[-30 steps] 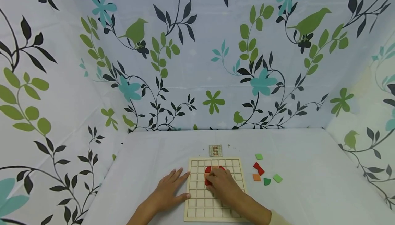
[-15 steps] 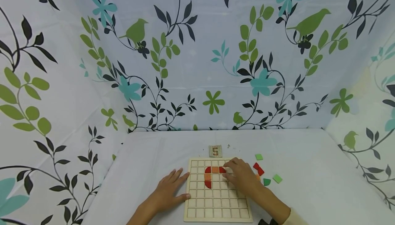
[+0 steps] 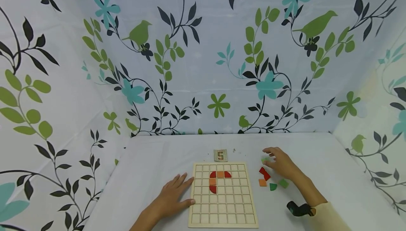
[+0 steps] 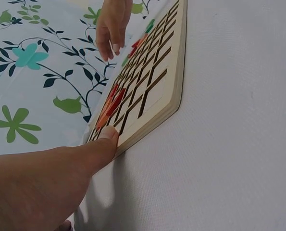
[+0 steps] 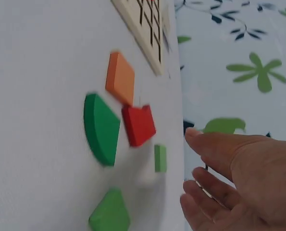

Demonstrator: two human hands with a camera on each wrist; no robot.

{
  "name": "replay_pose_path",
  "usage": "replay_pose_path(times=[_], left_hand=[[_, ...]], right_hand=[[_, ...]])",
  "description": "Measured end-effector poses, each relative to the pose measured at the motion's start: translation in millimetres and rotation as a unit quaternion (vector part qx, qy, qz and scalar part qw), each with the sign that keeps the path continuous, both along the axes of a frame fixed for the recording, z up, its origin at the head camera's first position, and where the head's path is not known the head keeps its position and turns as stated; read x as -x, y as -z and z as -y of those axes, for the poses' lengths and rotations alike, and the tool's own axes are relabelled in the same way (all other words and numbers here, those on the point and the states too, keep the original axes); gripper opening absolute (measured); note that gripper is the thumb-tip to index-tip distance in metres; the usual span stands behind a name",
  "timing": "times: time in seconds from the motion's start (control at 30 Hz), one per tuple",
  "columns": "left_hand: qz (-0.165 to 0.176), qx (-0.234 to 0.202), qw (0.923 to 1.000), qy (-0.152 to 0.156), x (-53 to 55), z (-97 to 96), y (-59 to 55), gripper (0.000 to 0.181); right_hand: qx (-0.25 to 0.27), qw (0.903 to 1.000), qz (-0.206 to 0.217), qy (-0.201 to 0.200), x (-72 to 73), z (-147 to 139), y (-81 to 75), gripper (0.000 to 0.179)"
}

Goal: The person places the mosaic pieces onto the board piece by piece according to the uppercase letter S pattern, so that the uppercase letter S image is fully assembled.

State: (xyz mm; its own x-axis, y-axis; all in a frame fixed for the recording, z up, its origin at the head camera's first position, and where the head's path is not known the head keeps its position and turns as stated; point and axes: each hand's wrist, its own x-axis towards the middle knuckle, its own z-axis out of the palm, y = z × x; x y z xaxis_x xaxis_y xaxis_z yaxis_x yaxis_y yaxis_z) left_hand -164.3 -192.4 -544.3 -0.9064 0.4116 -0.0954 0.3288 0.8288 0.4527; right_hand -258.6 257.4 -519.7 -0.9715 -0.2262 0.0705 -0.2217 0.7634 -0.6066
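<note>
A wooden grid board point(image 3: 223, 208) lies on the white table, with red tiles point(image 3: 213, 189) and orange tiles point(image 3: 212, 181) set in some of its squares. My left hand point(image 3: 171, 197) rests at the board's left edge, fingers spread; in the left wrist view its thumb point(image 4: 107, 134) touches the rim. To the right of the board my right hand point(image 3: 280, 162) hovers over the loose tiles with nothing in its fingers. Beneath it is a light green tile point(image 5: 160, 158). Near that lie a red piece point(image 5: 139, 125), an orange square point(image 5: 120, 78), a dark green quarter-round point(image 5: 101, 129) and another light green tile point(image 5: 110, 212).
A small card point(image 3: 220, 155) with a patterned figure lies just behind the board. Small specks point(image 3: 234, 150) dot the cloth beside it. A black camera point(image 3: 298, 208) is strapped to the right wrist. A patterned curtain point(image 3: 190, 65) hangs behind the table.
My right hand has lifted off the tiles on the board and swung right, over the loose tiles. A red tile at the upper right of the pattern is now uncovered. The left hand stays put.
</note>
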Motion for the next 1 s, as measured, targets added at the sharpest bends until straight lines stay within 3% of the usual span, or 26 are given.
replay_pose_path(times=[0.13, 0.27, 0.67, 1.0], left_hand=[[-0.001, 0.001, 1.0, -0.001, 0.9, 0.3, 2.4, 0.084], [0.0, 0.003, 1.0, -0.003, 1.7, 1.1, 3.7, 0.084], [0.003, 0.006, 1.0, -0.006, 2.2, 2.1, 4.2, 0.085], [-0.001, 0.001, 1.0, -0.006, 2.5, 2.6, 3.7, 0.085]], right_hand=[[0.021, 0.9987, 0.046, 0.0, 5.6, -10.3, 8.8, 0.051], [0.048, 0.9968, 0.063, -0.009, 6.7, -12.4, 19.1, 0.049], [0.025, 0.9993, 0.026, 0.01, 11.9, -7.3, 28.7, 0.028], [0.005, 0.9996, 0.008, 0.027, 15.5, -2.8, 31.0, 0.025]])
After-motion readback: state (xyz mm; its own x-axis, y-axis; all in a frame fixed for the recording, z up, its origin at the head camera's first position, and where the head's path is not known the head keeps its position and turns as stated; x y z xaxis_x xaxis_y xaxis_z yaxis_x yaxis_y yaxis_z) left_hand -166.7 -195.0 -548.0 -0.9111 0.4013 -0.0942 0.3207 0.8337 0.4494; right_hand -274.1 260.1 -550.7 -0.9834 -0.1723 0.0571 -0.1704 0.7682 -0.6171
